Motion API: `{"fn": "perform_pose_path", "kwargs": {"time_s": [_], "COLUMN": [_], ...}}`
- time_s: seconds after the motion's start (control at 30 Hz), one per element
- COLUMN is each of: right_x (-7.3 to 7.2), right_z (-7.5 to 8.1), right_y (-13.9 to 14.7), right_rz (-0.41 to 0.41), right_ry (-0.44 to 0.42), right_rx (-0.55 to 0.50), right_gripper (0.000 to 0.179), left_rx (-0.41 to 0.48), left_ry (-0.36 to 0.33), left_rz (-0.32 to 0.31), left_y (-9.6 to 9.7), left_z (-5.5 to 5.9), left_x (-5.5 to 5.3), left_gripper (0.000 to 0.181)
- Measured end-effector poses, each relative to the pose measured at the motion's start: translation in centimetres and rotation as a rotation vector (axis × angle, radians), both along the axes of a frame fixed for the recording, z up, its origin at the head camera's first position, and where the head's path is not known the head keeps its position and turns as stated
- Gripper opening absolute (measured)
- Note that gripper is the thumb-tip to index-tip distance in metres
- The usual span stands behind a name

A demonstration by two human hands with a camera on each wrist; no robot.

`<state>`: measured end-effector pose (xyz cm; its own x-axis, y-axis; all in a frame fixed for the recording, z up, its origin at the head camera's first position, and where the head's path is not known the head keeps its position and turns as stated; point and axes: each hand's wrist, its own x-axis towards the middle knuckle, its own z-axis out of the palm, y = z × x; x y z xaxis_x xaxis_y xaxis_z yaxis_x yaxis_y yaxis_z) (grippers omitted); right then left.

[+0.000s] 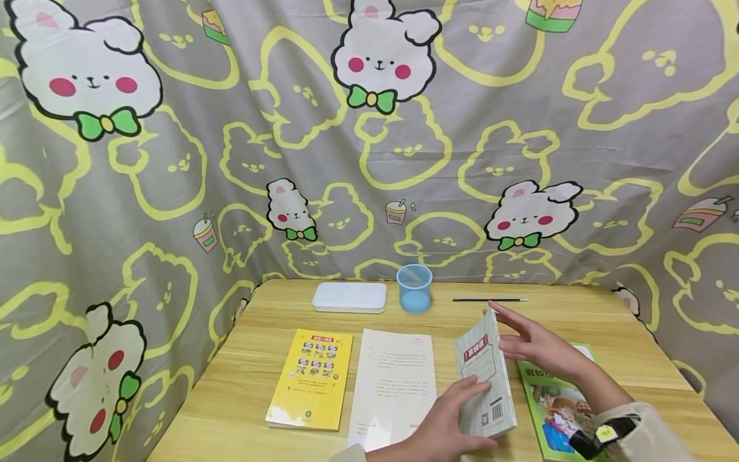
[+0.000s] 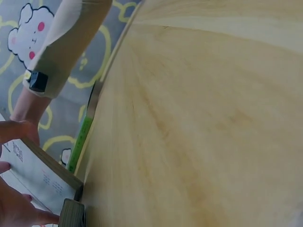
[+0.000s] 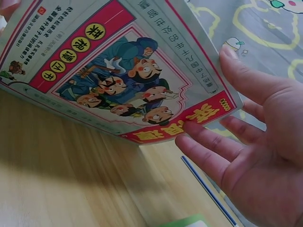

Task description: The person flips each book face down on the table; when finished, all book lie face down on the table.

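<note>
A thin pale book (image 1: 485, 378) is held tilted above the table's right half. Its back cover, with a barcode, faces up in the head view; its illustrated front cover (image 3: 128, 80) shows in the right wrist view. My left hand (image 1: 444, 420) grips the lower left part, fingers on the back cover. At the upper right edge, my right hand (image 1: 537, 340) touches the book with mostly straight, spread fingers. Beneath the right forearm lies a green book (image 1: 554, 410), partly covered. A white book (image 1: 395, 378) lies left of the held one.
A yellow book (image 1: 312, 378) lies farther left on the wooden table (image 1: 231, 398). Along the back stand a white case (image 1: 349, 297) and a blue translucent cup (image 1: 414, 289), with a dark pencil (image 1: 491, 299) to their right. A patterned curtain (image 1: 369, 147) hangs behind.
</note>
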<state>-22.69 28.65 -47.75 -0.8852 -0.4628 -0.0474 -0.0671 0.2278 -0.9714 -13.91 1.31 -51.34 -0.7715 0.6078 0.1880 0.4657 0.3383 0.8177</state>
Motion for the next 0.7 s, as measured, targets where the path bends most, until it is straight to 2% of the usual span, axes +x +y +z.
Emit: {"fn": "perform_pose_path", "kwargs": {"time_s": [0.3, 0.5, 0.7], "right_x": [0.3, 0.7, 0.9], "right_z": [-0.7, -0.8, -0.9], "right_y": [1.3, 1.6, 1.9], "right_rz": [0.064, 0.084, 0.102], "right_ry": [-0.025, -0.032, -0.034], "right_rx": [-0.057, -0.043, -0.04], "right_gripper": [0.08, 0.082, 0.084], "left_rx": [-0.094, -0.124, -0.212], "left_ry": [0.005, -0.007, 0.108], "left_rz": [0.0, -0.005, 0.009], "left_y": [0.5, 0.6, 0.8], "left_z": [0.3, 0.2, 0.1], "left_x": [0.2, 0.2, 0.4], "left_gripper": [0.077, 0.075, 0.076]}}
